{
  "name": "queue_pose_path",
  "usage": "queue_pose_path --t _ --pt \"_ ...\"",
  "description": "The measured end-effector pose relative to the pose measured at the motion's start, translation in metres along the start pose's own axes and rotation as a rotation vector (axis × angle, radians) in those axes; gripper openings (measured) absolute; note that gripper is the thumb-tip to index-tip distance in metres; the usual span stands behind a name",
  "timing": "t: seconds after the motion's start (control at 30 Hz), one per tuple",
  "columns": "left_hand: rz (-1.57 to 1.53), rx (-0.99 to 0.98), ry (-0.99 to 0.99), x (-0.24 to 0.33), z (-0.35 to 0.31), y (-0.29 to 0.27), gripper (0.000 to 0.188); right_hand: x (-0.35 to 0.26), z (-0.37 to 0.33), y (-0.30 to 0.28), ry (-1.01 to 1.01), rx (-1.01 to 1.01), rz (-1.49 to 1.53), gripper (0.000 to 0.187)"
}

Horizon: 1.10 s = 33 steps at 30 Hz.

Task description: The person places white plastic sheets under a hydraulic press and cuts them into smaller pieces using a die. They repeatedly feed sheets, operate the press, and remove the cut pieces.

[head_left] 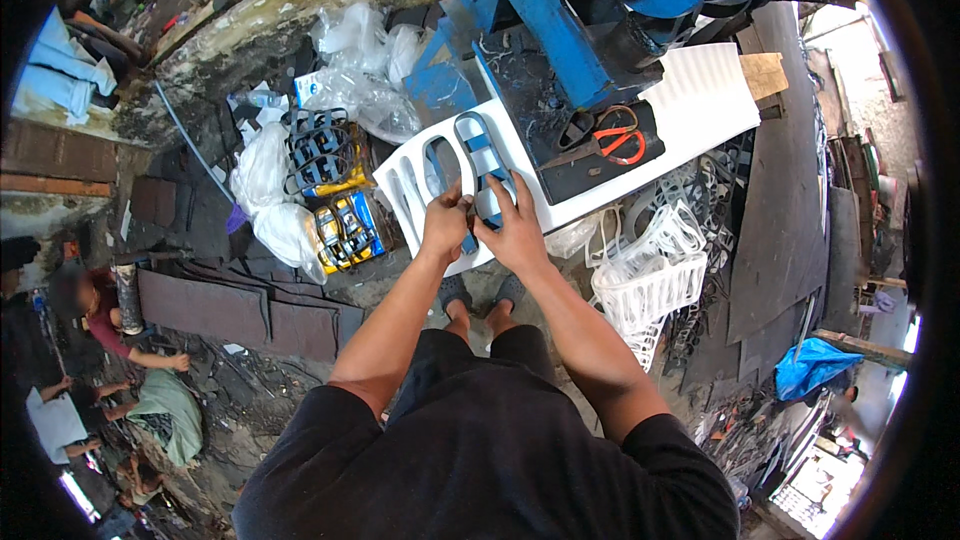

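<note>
A white foam sheet (545, 202) with long cut-out openings lies in front of me. On its near left end sits a blue-grey looped metal frame, like a cutting die (471, 126). My left hand (447, 227) is closed at the frame's near left side, its fingertips pinched together; what they pinch is hidden. My right hand (512, 227) grips the frame's near right part with bent fingers, its thumb close to the left fingertips. Orange-handled scissors (620, 140) rest on a black pad (590, 172) to the right of my hands.
A blue machine (560, 30) stands over the sheet's far side. Bundled black straps (320, 155), yellow-and-black bundles (348, 235) and clear plastic bags (365, 70) lie to the left. White strap pieces (655, 275) are heaped at right. Other people (105, 315) are at far left.
</note>
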<state>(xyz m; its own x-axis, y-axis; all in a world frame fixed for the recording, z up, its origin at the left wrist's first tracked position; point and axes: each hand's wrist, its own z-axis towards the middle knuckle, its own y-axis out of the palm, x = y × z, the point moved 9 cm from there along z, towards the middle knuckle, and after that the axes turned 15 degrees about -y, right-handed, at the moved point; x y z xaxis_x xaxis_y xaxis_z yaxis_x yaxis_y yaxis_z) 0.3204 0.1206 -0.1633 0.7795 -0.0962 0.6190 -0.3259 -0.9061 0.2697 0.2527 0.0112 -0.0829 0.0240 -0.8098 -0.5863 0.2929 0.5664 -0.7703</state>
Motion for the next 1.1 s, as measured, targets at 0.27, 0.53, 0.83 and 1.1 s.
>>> queue_pose_path --t 0.27,0.53,0.83,1.1 --pt "0.028 0.07 0.029 -0.01 0.015 -0.006 0.031 0.01 -0.051 -0.049 0.097 0.122 0.066 0.044" --pt "0.06 0.12 0.034 0.007 0.001 0.007 0.064 0.348 -0.105 -0.155 0.848 1.003 0.497 0.055" --pt "-0.034 0.068 0.046 0.012 0.032 0.037 0.067 0.422 -0.067 -0.175 0.914 1.287 0.729 0.044" --pt "-0.086 -0.098 0.014 0.018 0.052 0.095 0.058 0.468 -0.064 -0.212 0.949 1.2 0.582 0.049"
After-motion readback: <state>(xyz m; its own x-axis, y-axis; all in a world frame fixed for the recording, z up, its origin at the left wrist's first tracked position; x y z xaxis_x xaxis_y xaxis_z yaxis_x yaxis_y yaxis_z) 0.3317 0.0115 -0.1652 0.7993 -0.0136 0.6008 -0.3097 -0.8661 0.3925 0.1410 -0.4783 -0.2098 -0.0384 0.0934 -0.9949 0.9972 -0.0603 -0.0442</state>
